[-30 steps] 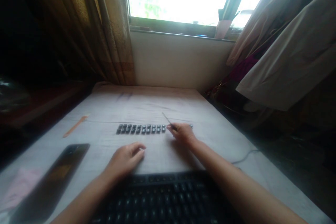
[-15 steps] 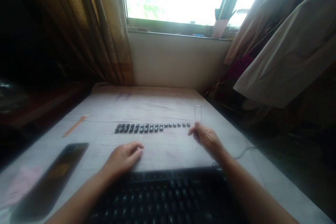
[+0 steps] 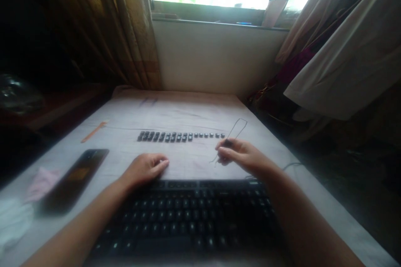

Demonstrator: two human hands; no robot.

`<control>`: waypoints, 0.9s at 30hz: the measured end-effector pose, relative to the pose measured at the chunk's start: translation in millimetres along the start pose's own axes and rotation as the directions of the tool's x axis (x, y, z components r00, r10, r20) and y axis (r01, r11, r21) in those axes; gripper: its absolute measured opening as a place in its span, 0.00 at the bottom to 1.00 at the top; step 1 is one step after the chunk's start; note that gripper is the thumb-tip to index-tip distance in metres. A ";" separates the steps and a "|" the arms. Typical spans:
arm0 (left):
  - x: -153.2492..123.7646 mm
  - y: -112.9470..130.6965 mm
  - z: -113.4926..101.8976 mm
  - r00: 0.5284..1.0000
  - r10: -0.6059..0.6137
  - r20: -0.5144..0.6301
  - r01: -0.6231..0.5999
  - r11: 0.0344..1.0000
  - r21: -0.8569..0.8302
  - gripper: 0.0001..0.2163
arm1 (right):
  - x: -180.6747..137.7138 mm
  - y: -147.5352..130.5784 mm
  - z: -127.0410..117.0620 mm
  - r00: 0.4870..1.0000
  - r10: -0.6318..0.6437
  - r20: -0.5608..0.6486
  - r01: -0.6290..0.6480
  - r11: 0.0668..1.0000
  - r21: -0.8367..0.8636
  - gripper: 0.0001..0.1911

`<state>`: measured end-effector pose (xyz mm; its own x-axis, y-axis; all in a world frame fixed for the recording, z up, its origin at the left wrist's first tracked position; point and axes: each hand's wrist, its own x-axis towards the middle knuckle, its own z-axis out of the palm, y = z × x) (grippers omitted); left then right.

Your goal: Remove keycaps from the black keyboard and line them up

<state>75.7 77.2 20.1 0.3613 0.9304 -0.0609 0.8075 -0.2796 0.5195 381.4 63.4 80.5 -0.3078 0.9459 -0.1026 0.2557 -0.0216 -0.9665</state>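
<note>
In my right hand (image 3: 236, 150), closed at the fingertips, is a wire keycap puller (image 3: 240, 122). Its wire loop points up and away, and its thin ends show below the fingers. A small dark piece sits at the fingertips; whether it is the puller's handle or a keycap I cannot tell. My left hand (image 3: 145, 167) rests at the keyboard's back edge, loosely curled, thumb a little apart from the fingers, with nothing visible in it. Beyond the hands stand rows of black keycaps (image 3: 167, 137). The black keyboard (image 3: 175, 217) lies nearest me, partly under my forearms.
A phone (image 3: 78, 179) lies on the left of the cloth-covered table (image 3: 194, 110), beside a pink cloth (image 3: 40, 183). Farther back is an orange strip (image 3: 94, 132). A cable (image 3: 293, 164) runs along the right. Curtains (image 3: 134, 41) and hanging clothes (image 3: 338, 58) flank the window.
The view has tilted down slightly. My right hand has turned, so the puller's loop leans right and its lower ends now show. My left thumb and fingers have come closer together.
</note>
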 end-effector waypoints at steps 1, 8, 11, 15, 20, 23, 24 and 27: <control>-0.2 0.8 -0.5 1.000 0.004 0.004 -0.004 1.000 0.002 0.16 | -0.1 1.3 4.0 1.000 0.008 0.027 -0.007 1.000 -0.021 0.12; 0.5 1.1 -0.2 1.000 0.016 -0.002 -0.016 0.999 0.030 0.16 | -0.5 6.2 28.3 0.975 0.062 0.213 -0.025 0.985 -0.172 0.05; 0.9 0.3 0.3 0.999 0.035 0.003 -0.035 0.998 0.061 0.16 | -0.5 8.3 33.4 0.966 0.054 0.255 -0.017 0.989 -0.148 0.06; 1.1 -1.1 1.4 0.999 0.045 -0.006 -0.044 0.996 0.076 0.16 | -1.7 9.4 38.3 0.959 0.022 0.283 0.028 0.985 -0.172 0.07; 1.3 -3.1 3.0 0.998 0.059 -0.006 -0.059 0.996 0.068 0.16 | -4.1 6.5 41.1 0.946 0.000 0.324 0.099 0.953 -0.287 0.08; 1.2 -3.9 3.2 0.998 0.060 -0.006 -0.059 0.996 0.063 0.16 | -6.3 3.9 43.9 0.947 -0.023 0.320 0.153 0.909 -0.388 0.07; 1.1 -4.0 3.1 0.998 0.060 -0.004 -0.059 0.996 0.061 0.16 | -7.4 3.1 45.6 0.948 -0.033 0.316 0.172 0.889 -0.424 0.07; 1.1 -3.7 2.9 0.998 0.061 0.000 -0.061 0.996 0.069 0.16 | -11.4 0.9 52.4 0.949 -0.085 0.302 0.239 0.820 -0.520 0.06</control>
<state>74.4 78.5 15.6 0.4099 0.9116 -0.0295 0.8144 -0.3512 0.4619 337.1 35.6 68.5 -0.5908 0.8022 -0.0861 0.6130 0.3770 -0.6943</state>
